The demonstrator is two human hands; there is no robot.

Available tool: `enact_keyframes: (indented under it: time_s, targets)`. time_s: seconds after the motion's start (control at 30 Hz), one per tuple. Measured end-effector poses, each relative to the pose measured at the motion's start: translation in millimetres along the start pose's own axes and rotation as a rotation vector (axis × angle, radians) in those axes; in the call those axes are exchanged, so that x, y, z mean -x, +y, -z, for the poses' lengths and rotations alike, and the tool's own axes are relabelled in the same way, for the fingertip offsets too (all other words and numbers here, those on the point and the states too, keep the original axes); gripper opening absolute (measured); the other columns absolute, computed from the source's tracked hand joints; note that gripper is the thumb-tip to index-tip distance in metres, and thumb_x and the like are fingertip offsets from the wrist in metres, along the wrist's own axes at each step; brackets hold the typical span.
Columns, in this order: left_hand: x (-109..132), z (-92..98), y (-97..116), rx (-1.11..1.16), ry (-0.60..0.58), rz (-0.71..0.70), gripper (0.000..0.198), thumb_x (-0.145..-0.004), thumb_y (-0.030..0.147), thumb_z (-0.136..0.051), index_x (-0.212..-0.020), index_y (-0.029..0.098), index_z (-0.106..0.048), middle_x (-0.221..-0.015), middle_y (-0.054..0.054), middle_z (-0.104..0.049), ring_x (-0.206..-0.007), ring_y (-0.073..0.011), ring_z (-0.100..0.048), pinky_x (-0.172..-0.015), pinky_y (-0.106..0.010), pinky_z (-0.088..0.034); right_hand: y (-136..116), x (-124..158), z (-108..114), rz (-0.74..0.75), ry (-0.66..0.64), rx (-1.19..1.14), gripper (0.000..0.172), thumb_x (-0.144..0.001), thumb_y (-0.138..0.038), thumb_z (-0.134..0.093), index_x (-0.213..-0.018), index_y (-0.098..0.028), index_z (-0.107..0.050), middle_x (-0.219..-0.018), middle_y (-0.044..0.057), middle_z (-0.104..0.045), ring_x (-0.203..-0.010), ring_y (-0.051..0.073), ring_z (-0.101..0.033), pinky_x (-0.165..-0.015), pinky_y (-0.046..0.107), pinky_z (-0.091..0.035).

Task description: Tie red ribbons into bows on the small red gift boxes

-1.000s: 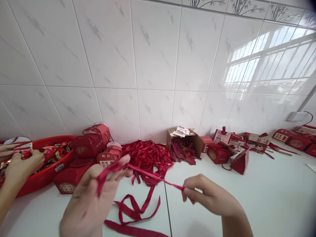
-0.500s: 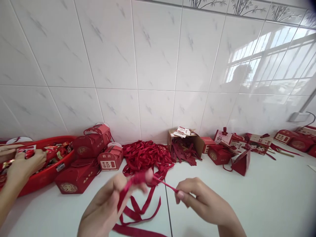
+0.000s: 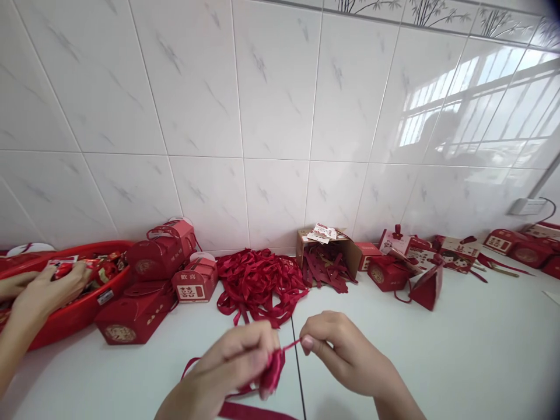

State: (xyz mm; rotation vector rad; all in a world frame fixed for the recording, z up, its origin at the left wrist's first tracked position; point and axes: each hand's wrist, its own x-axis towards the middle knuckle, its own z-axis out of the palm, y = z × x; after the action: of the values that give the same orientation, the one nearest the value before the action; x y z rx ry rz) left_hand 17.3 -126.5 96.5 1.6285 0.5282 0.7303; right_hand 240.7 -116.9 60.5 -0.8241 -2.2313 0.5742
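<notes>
Ribbon [image 3: 275, 371] pulled straight between my left hand [image 3: 231, 363] and right hand [image 3: 347, 354]

I have the ribbon just nearer to me than the ribbon pile [image 3: 262, 280] on the white table [image 3: 459, 361]. My left fingers are curled closed around its bunched part; my right thumb and forefinger pinch the thin strand tightly, the other fingers folded in. A loose strip [image 3: 258, 412] lies on my side of the pile, partly hidden by my left hand. Just right of the pile sits a cardboard box [image 3: 349, 255] lying open, with dark red pieces [image 3: 330, 268] inside. Left of the pile stand red gift boxes [image 3: 137, 315], then, farther left, a red basin [image 3: 79, 329], where another person's hand [image 3: 59, 289] holds a packet [image 3: 62, 266].
</notes>
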Motion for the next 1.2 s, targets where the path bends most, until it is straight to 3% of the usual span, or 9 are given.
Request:
enact_keyframes:
  time_s: [0.07, 0.17, 0.23, 0.43, 0.63, 0.8, 0.93, 1.1, 1.2]
  targets:
    - [-4.2, 0.7, -2.9, 0.168, 0.132, -0.044, 0.034, -0.094, 0.046, -0.042, -0.073, 0.019, -0.043, -0.071, -0.002, -0.05, -0.066, -0.0148, -0.047, -0.064, -0.028, -0.038, -4.4, -1.6, -9.8, 0.005, -0.028, 0.028, 0.035, -0.099, -0.032, -0.031, -0.071, -0.019, -0.047, -0.063, -0.001, -0.048, -0.058, 0.012, -0.04, -0.061, 0.024, -0.033]
    - [-9.3, -3.6, -4.4, 0.052, 0.283, -0.048, 0.033, -0.095, 0.044, -0.042, -0.073, 0.019, -0.043, -0.07, 0.001, -0.041, -0.067, -0.0136, -0.042, -0.066, -0.026, -0.038, -7.8, -2.3, -18.9, -0.001, -0.007, 0.082, 0.029, -0.097, -0.026, -0.033, -0.071, -0.02, -0.044, -0.062, -0.001, -0.046, -0.055, 0.012, -0.036, -0.058, 0.023, -0.031]
    - [-11.1, -9.7, -4.1, -0.186, 0.296, 0.008, 0.033, -0.097, 0.043, -0.039, -0.074, 0.02, -0.042, -0.068, 0.002, -0.037, -0.065, -0.013, -0.038, -0.063, -0.025, -0.035, -6.4, -2.5, -19.3, -0.043, 0.042, 0.115, 0.028, -0.096, -0.024, -0.033, -0.071, -0.02, -0.044, -0.062, -0.001, -0.049, -0.056, 0.012, -0.038, -0.058, 0.023, -0.03]
    - [-22.3, -27.6, -7.5, -0.747, 0.261, 0.007, 0.028, -0.099, 0.033, -0.029, -0.078, 0.021, -0.043, -0.082, -0.001, -0.053, -0.086, -0.0186, -0.047, -0.079, -0.029, -0.038, 2.4, -5.0, -12.1, -0.212, 0.14, 0.17, 0.032, -0.094, -0.026, -0.037, -0.065, -0.019, -0.048, -0.059, 0.0, -0.054, -0.053, 0.011, -0.041, -0.055, 0.023, -0.028]
    - [-31.1, -28.7, -20.0, -1.035, 0.25, 0.041, 0.029, -0.098, 0.028, -0.026, -0.072, 0.021, -0.036, -0.074, -0.002, -0.052, -0.069, -0.0181, -0.044, -0.065, -0.031, -0.034, 5.0, -5.7, -15.0, -0.278, 0.138, 0.234, 0.037, -0.085, -0.022, -0.047, -0.052, -0.018, -0.032, -0.047, -0.005, -0.03, -0.046, 0.009, -0.02, -0.048, 0.025, -0.019]
    - [-32.9, -26.7, -25.9, -0.954, 0.169, 0.014, 0.026, -0.096, 0.026, -0.027, -0.072, 0.021, -0.035, -0.073, 0.0, -0.048, -0.066, -0.0157, -0.043, -0.058, -0.028, -0.033, 5.9, -4.8, -18.1, -0.241, 0.112, 0.196, 0.034, -0.072, -0.011, -0.053, -0.047, -0.017, -0.031, -0.046, -0.006, -0.026, -0.047, 0.008, -0.016, -0.047, 0.025, -0.019]
    - [-29.4, -28.7, -20.1, -0.765, 0.182, 0.055, 0.027, -0.097, 0.03, -0.029, -0.071, 0.022, -0.035, -0.07, 0.002, -0.045, -0.063, -0.0146, -0.041, -0.057, -0.027, -0.033, 3.4, -5.2, -16.7, -0.218, 0.102, 0.044, 0.031, -0.072, -0.011, -0.052, -0.046, -0.017, -0.037, -0.046, -0.006, -0.029, -0.047, 0.007, -0.021, -0.046, 0.023, -0.021]
    - [-17.4, -30.9, -11.9, -0.52, 0.095, 0.13, 0.031, -0.097, 0.042, -0.031, -0.074, 0.021, -0.037, -0.069, 0.003, -0.041, -0.064, -0.0124, -0.039, -0.061, -0.024, -0.034, -3.7, 0.9, -13.9, -0.148, -0.018, -0.291, 0.027, -0.08, -0.015, -0.051, -0.055, -0.015, -0.059, -0.052, -0.002, -0.053, -0.049, 0.008, -0.043, -0.05, 0.02, -0.033]
    - [-11.5, -28.1, -13.8, -0.443, 0.03, 0.189, 0.034, -0.096, 0.047, -0.033, -0.077, 0.021, -0.041, -0.069, 0.003, -0.042, -0.066, -0.0124, -0.038, -0.061, -0.024, -0.033, -6.6, 7.4, -15.6, -0.135, -0.072, -0.342, 0.031, -0.085, -0.024, -0.055, -0.057, -0.017, -0.065, -0.053, 0.0, -0.058, -0.053, 0.01, -0.051, -0.052, 0.021, -0.039]
